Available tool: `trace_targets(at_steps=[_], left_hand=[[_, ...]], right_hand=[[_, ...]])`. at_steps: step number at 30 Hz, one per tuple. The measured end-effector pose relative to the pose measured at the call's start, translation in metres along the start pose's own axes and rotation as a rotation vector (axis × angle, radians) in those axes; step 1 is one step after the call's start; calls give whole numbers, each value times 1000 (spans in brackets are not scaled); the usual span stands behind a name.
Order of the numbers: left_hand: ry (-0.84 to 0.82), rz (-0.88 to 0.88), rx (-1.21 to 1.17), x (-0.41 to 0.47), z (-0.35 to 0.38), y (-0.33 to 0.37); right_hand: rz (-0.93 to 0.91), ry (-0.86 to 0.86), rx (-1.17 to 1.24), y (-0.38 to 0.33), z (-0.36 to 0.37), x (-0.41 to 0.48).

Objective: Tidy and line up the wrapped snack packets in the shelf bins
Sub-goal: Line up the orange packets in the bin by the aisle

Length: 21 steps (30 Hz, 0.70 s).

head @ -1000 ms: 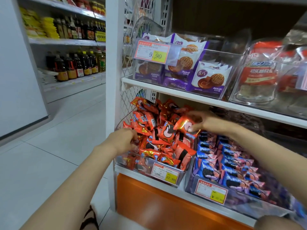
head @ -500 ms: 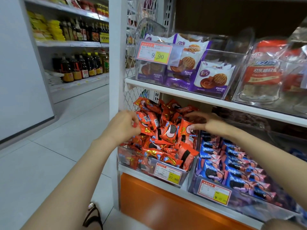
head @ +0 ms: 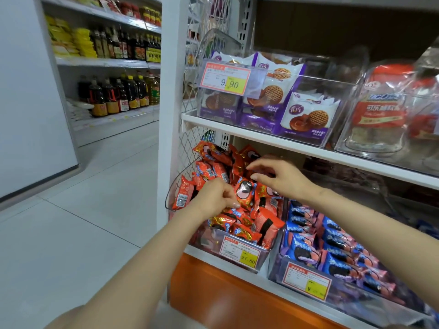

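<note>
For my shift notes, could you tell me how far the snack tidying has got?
Done: blue packets lie in rows. In hand: left hand and right hand work in the orange packets, a jumbled heap. Left: lining those up in their clear bin.

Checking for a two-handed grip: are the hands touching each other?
Apart. The head view shows an orange packet between the left hand and right hand.
</note>
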<state>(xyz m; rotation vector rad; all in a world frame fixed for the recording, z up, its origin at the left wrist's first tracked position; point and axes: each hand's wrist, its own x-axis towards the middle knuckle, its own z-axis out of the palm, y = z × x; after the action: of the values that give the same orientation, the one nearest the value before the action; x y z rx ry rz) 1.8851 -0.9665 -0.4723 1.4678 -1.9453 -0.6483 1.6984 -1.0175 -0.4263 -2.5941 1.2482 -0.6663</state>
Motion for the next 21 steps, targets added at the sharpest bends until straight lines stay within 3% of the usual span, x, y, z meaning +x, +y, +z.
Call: trace_targets(at_steps=[5,8,10,14,17,21], left_hand=[[-33,-18,118,-5,-5,-15],[250,-71,231,-7,-20,-24],[348,-71,506,-8,-29,-35],[328,-12,919,-9,-29,-49],[195,-69,1017,-9,-24,-49],[144,-87,1114,-8,-26,-46]], right_hand=[[-58,-84,11,-22,14,36],[-119,-200,-97,-31,33,65],[-147,-272,-188,-34,46,80],[-161,-381,-349,-36,65,94],[-100,-418,-477,-33,70,93],[-86,-368,-536,-35,77,85]])
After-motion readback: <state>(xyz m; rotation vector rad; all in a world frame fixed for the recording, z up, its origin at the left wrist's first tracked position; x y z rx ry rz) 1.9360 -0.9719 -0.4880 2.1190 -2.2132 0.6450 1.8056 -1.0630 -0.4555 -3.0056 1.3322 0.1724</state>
